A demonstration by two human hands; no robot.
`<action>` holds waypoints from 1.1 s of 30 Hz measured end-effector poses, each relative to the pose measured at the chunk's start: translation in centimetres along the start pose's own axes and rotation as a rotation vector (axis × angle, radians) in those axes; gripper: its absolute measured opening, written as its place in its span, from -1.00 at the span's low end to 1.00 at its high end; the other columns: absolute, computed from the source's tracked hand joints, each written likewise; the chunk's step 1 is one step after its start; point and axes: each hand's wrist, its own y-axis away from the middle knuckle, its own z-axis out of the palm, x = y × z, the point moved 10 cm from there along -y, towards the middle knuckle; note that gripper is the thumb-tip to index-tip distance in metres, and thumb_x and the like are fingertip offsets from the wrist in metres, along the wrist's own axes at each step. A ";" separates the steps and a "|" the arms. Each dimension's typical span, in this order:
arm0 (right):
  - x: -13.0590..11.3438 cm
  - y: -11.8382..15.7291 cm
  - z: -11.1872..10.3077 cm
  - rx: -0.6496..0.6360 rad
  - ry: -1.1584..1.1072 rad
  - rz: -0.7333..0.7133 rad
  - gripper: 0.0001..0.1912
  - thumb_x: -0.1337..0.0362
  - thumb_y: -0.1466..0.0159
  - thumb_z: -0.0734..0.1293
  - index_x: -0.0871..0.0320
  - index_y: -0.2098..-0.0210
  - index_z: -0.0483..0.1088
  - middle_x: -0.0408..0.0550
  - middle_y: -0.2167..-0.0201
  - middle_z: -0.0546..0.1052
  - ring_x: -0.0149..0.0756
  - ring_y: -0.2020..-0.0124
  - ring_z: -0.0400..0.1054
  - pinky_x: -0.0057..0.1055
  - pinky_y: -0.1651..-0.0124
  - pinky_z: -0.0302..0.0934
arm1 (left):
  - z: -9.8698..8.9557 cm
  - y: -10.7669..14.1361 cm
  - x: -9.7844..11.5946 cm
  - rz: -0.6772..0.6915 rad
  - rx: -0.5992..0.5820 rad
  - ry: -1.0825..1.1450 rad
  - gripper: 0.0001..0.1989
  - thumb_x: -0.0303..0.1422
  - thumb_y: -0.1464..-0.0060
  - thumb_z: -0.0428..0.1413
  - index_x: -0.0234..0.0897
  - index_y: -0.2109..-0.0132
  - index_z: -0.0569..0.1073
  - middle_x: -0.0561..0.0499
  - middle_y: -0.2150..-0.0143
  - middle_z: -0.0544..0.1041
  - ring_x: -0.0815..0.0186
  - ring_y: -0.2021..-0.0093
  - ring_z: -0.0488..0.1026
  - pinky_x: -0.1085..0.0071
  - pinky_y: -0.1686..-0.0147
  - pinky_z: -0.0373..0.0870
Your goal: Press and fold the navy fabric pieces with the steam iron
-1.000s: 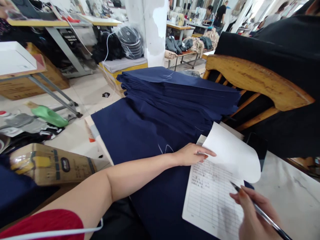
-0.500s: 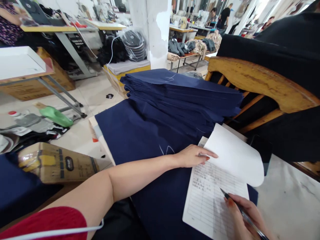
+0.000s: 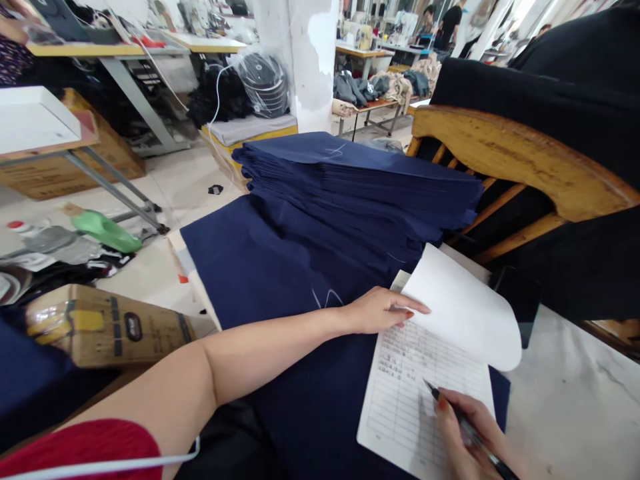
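A ruled notebook [image 3: 395, 413] with handwritten lines lies on dark blue fabric [image 3: 240, 267]. Its upper page [image 3: 465, 313] is lifted and curls over toward the right. My left hand [image 3: 377, 310] lies at the notebook's upper left, index finger stretched out across the edge of the curled page, fingers apart. Gripped in my right hand [image 3: 463, 427] is a black pen [image 3: 470, 430], its tip over the ruled sheet just right of the last written lines. Whether the tip touches the paper I cannot tell.
Behind the notebook rises a thick stack of folded blue fabric [image 3: 350, 173]. A wooden chair [image 3: 520, 160] draped in black stands right, with a dark phone-like object [image 3: 517, 300] below. Left are a cardboard box [image 3: 110, 327] and a green bottle [image 3: 103, 230]. Other people work behind.
The whole view has shifted slightly. My right hand has moved the pen tip a little left over the page, closer to the written lines. My left hand stays at the page edge.
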 end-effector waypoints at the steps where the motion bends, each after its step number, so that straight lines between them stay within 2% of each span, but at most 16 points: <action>1: 0.0 0.0 -0.1 0.020 -0.001 -0.007 -0.62 -0.07 -0.04 0.31 0.12 0.39 0.43 -0.02 0.40 0.51 -0.22 0.30 0.38 -0.52 0.49 0.21 | 0.0 0.0 0.0 0.001 0.003 0.009 -0.68 -0.40 -0.18 -0.01 -0.15 -0.07 0.44 0.08 -0.06 0.47 0.42 0.24 0.51 0.50 0.18 0.42; 8: -1.2 -0.1 -0.2 0.028 0.019 -0.184 -0.70 0.01 -0.08 0.31 0.14 0.46 0.43 -0.03 0.47 0.50 -0.24 0.38 0.39 -0.49 0.48 0.20 | 0.1 -0.1 -0.2 -0.016 -0.007 0.059 -0.68 -0.42 -0.18 0.00 -0.15 -0.06 0.44 0.08 -0.08 0.45 0.35 0.09 0.48 0.48 0.15 0.42; 11: -0.6 -0.1 -0.2 0.021 0.022 -0.146 -0.69 0.00 -0.07 0.32 0.14 0.45 0.43 -0.03 0.47 0.50 -0.25 0.38 0.38 -0.49 0.52 0.17 | 0.1 -0.1 -0.1 -0.022 -0.012 0.070 -0.68 -0.43 -0.18 0.00 -0.15 -0.06 0.44 0.08 -0.09 0.44 0.34 0.08 0.48 0.47 0.14 0.43; 14: -0.5 0.1 -0.3 0.019 -0.014 -0.112 -0.69 0.01 -0.10 0.30 0.15 0.44 0.40 -0.02 0.46 0.48 -0.24 0.35 0.35 -0.47 0.48 0.17 | 0.1 -0.1 0.0 -0.026 -0.012 0.075 -0.68 -0.44 -0.17 0.00 -0.15 -0.06 0.44 0.08 -0.09 0.44 0.34 0.06 0.47 0.46 0.12 0.43; 17: -0.6 0.2 -1.4 0.069 -0.008 -0.075 -0.68 0.00 -0.09 0.31 0.15 0.42 0.40 -0.02 0.43 0.46 -0.25 0.36 0.33 -0.45 0.45 0.15 | 0.1 -0.1 -0.1 -0.026 -0.006 0.084 -0.68 -0.44 -0.17 0.00 -0.15 -0.05 0.45 0.08 -0.09 0.44 0.33 0.04 0.46 0.46 0.12 0.43; 20: -0.6 0.1 -3.0 0.162 0.028 0.007 -0.63 -0.03 -0.08 0.31 0.15 0.33 0.41 0.01 0.35 0.47 -0.23 0.31 0.33 -0.45 0.46 0.14 | 0.0 -0.1 -0.1 -0.017 0.005 0.120 -0.68 -0.43 -0.17 0.00 -0.15 -0.05 0.44 0.09 -0.11 0.42 0.32 0.03 0.46 0.46 0.14 0.45; 22: -0.8 0.0 -3.4 0.173 0.023 0.042 -0.59 -0.06 -0.08 0.30 0.15 0.26 0.42 0.03 0.30 0.47 -0.21 0.27 0.33 -0.47 0.48 0.14 | 0.0 -0.2 -0.1 -0.017 0.011 0.145 -0.68 -0.42 -0.17 0.00 -0.15 -0.06 0.44 0.08 -0.12 0.41 0.32 0.05 0.47 0.45 0.14 0.47; 25: -1.2 0.1 -2.6 0.133 -0.015 0.038 -0.62 -0.04 -0.09 0.31 0.15 0.30 0.42 0.03 0.31 0.48 -0.21 0.27 0.34 -0.50 0.50 0.18 | 0.0 -0.3 -0.5 -0.042 0.019 0.180 -0.67 -0.42 -0.16 0.01 -0.17 -0.06 0.44 0.06 -0.13 0.41 0.34 0.13 0.50 0.43 0.15 0.48; 30: -0.7 0.5 -0.7 0.034 -0.020 -0.039 -0.68 -0.01 -0.05 0.33 0.14 0.42 0.41 0.01 0.41 0.48 -0.24 0.37 0.35 -0.52 0.57 0.18 | -0.4 -0.4 -0.6 -0.075 0.054 0.302 -0.66 -0.45 -0.17 0.01 -0.19 -0.08 0.43 0.01 -0.15 0.38 0.36 0.21 0.52 0.36 0.10 0.48; 33: -0.3 0.6 -1.2 0.080 -0.044 -0.060 -0.69 0.01 -0.07 0.34 0.15 0.42 0.39 0.02 0.38 0.46 -0.22 0.32 0.34 -0.50 0.51 0.18 | -0.6 -0.4 0.0 -0.055 0.065 0.400 -0.66 -0.49 -0.17 0.00 -0.21 -0.07 0.43 0.00 -0.17 0.36 0.36 0.17 0.51 0.33 0.07 0.47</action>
